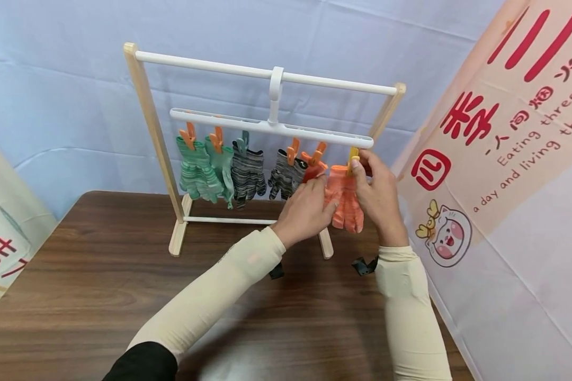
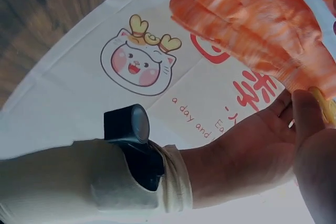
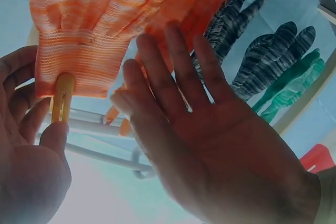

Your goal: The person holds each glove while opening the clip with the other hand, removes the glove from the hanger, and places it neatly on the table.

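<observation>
Pinching hand, head view: the right hand [image 1: 383, 203] has a yellow peg [image 1: 353, 153] between thumb and fingers, at the cuff of an orange glove [image 1: 345, 201] hanging below the right end of the white hanger [image 1: 314, 133].
Other hand, head view: the left hand [image 1: 307, 209] is beside that glove (contact is hard to tell).
Hanger, head view: hooked over the rack [image 1: 152, 127], bearing green gloves [image 1: 197, 172], striped gloves [image 1: 248, 174] and a second orange glove [image 1: 314, 169].
Peg, left wrist view: pressed by the right thumb.
Palm, right wrist view: the left hand's fingers are extended, slightly apart, gripping nothing; the right hand pinches the peg.
</observation>
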### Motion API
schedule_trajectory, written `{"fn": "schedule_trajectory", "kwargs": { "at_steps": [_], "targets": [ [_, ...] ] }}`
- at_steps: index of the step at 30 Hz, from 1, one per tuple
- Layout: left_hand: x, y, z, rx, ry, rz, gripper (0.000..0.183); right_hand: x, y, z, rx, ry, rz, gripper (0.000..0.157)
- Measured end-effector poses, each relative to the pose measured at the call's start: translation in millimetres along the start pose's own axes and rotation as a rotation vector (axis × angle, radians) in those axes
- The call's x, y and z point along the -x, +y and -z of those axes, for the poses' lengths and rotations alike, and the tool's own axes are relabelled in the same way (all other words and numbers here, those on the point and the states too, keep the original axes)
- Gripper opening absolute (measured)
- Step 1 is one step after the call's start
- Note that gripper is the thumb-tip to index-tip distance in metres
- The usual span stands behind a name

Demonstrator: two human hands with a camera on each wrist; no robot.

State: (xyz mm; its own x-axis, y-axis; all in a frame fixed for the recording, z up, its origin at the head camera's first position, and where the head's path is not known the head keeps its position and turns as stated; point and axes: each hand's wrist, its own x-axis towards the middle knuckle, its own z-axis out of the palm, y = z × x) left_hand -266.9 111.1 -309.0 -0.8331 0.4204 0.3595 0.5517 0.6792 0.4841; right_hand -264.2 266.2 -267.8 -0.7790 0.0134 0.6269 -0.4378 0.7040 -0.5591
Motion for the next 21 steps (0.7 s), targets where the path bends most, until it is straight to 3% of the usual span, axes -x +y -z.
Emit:
{"fn": "schedule_trajectory", "kwargs": {
  "at_steps": [4,11,16,21],
  "targets": [
    [-5.4,-4.4,-2.8,0.094,0.036,0.033,0.056,0.4,-2.4,-2.6,-0.015,-0.019,-0.004,0.039],
    [-14.2,-8.7,-6.5,0.368,0.085,0.122,0.033,0.8,-1.0,-2.1,-0.098,-0.016,-0.039,0.036],
    [-17.7,-7.3,-7.3,0.4,0.13,0.149,0.022,1.4,-2.1,-0.4,-0.167,-0.003,-0.088,0.033],
    [-18.8,-5.0,-7.8,0.437,0.137,0.152,0.017,0.1,-2.1,1.5,-0.183,0.027,-0.083,0.031]
  ]
}}
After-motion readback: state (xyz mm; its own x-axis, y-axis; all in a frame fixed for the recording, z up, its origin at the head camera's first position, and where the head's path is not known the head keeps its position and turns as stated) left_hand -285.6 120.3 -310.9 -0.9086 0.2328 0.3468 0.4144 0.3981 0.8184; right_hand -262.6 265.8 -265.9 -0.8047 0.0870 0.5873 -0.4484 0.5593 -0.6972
